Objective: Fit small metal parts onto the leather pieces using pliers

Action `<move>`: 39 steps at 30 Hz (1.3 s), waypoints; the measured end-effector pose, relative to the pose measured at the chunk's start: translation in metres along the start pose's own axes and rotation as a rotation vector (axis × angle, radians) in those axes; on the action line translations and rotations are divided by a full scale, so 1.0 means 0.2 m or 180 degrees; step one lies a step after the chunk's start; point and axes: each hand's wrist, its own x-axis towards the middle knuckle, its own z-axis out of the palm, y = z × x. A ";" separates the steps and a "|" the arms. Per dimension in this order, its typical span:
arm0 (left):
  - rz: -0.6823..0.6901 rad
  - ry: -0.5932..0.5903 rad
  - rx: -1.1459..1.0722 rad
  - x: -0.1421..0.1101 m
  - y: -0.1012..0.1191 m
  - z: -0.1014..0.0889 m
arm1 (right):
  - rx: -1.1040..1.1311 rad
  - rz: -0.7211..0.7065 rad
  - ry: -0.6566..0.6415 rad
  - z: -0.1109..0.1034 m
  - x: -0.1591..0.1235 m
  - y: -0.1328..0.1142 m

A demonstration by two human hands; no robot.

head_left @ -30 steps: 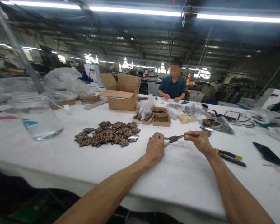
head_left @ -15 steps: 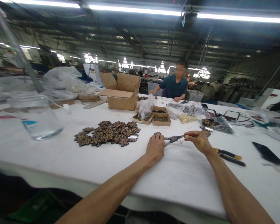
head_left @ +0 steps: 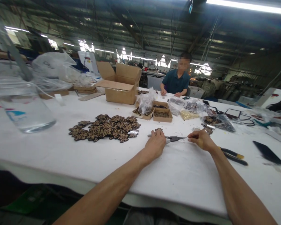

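Note:
My left hand is closed around a pair of needle-nose pliers, whose jaws point right. A leopard-print piece shows just beyond its fingers; whether they touch it, I cannot tell. Close to the plier tips, my right hand is pinched together, and anything between thumb and forefinger is too small to name. Left of my hands lies a pile of leopard-print, dark-edged pieces. Another tool with black and yellow handles rests beside my right wrist, its head hidden behind the arm.
Small cardboard trays of metal bits and an open carton stand beyond the pile. Clear bags and a black flat object lie to the right. A transparent jar stands left. Across the white table sits a co-worker.
The view has tipped downward. My right fingers have come slightly away from the plier tips, and a plier handle now shows left of my left hand. The co-worker's outstretched arm has drawn back.

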 end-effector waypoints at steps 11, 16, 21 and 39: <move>-0.0068 0.0098 -0.0200 0.02 -0.01 0.00 | -0.0242 0.0103 -0.0061 -0.08 -0.01 0.09; -0.0160 0.0074 -0.0272 0.03 -0.01 0.00 | -0.0574 0.0128 -0.0145 0.03 0.01 0.06; -0.0323 0.0136 -0.0444 0.03 -0.01 -0.01 | -0.0563 0.0011 0.0575 0.00 0.05 0.08; -0.0610 0.0103 -0.0191 0.05 -0.01 -0.04 | -0.2183 -0.0160 0.0113 -0.05 0.02 0.04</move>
